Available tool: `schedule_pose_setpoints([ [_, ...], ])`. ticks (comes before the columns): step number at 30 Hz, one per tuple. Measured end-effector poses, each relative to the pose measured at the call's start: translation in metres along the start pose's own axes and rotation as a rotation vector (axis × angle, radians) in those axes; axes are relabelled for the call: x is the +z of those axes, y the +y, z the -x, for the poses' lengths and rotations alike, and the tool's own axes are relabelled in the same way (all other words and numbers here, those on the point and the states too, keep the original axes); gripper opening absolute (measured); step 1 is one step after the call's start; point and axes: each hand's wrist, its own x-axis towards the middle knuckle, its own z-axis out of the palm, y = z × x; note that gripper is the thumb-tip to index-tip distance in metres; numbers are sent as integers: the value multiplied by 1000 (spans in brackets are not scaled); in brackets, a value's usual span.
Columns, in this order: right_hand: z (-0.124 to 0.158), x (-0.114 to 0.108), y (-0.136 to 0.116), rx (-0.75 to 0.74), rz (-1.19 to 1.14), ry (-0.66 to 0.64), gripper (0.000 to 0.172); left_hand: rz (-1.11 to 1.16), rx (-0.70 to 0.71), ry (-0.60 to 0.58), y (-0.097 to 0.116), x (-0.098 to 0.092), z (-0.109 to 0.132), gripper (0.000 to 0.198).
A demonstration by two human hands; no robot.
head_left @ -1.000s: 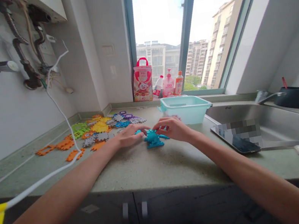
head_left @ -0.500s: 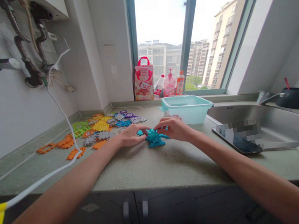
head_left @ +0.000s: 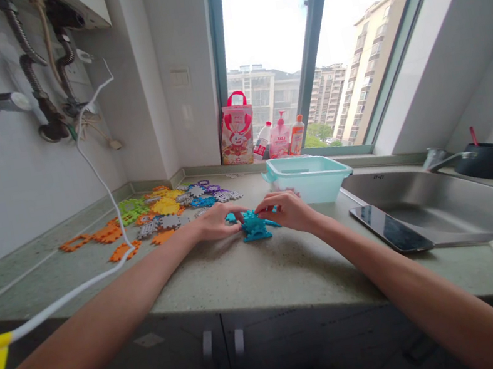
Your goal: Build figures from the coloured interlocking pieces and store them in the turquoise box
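Little has changed in the last second: the left hand [head_left: 215, 223] and right hand [head_left: 287, 210] remain curled, fingertips pinching the one teal block cluster [head_left: 254, 229], which sits between them on the worktop [head_left: 253, 278]. One dark tablet [head_left: 390, 229] lies to the right. Farther back are one pale teal tub [head_left: 307, 179], scattered loose coloured pieces [head_left: 160, 212], then one red bag [head_left: 236, 130] and three bottles [head_left: 280, 139] on the sill.

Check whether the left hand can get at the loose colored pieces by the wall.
Probably yes: the left hand holds the teal assembly, and the colored pieces lie close beside it on open countertop. The white cable crosses only the pile's left end.
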Motion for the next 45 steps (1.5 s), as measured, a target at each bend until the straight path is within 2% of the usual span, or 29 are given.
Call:
schedule_pose_setpoints([
  [5, 0, -3, -3, 13, 49, -4, 11, 0, 7, -16, -1, 0, 0, 40],
  [8, -2, -12, -4, 86, 128, -2, 13, -19, 21, -4, -1, -4, 0, 36],
  [12, -2, -23, -5, 164, 270, -136, 13, -120, 50, 40, 2, -12, 0, 24],
  [15, -1, -23, -6, 142, 323, -259, 18, -120, 16, -9, 6, -14, 1, 25],
  [19, 0, -17, -6, 127, 324, -292, 17, -44, -12, -33, 11, -9, 3, 14],
  [22, 0, -15, -5, 130, 336, -301, 17, -20, -18, -27, 14, -6, 3, 14],
  [27, 0, -14, -2, 116, 324, -270, 17, 6, -35, -45, 14, -7, 3, 18],
  [30, 0, -15, -2, 104, 331, -260, 18, -60, -47, -42, 8, -13, 2, 16],
  [34, -1, -19, -4, 105, 351, -199, 33, -349, -105, 118, -2, -24, 1, 18],
  [36, -2, -22, -6, 113, 349, -149, 37, -471, -192, 159, -4, -26, 1, 34],
  [39, -3, -23, -8, 130, 342, -99, 35, -541, -343, 88, -6, -25, 3, 57],
  [42, -3, -24, -8, 146, 338, -78, 33, -489, -425, 25, -7, -22, 3, 49],
  [45, -3, -24, -6, 155, 343, -51, 29, -471, -467, 55, -9, -21, 2, 40],
])
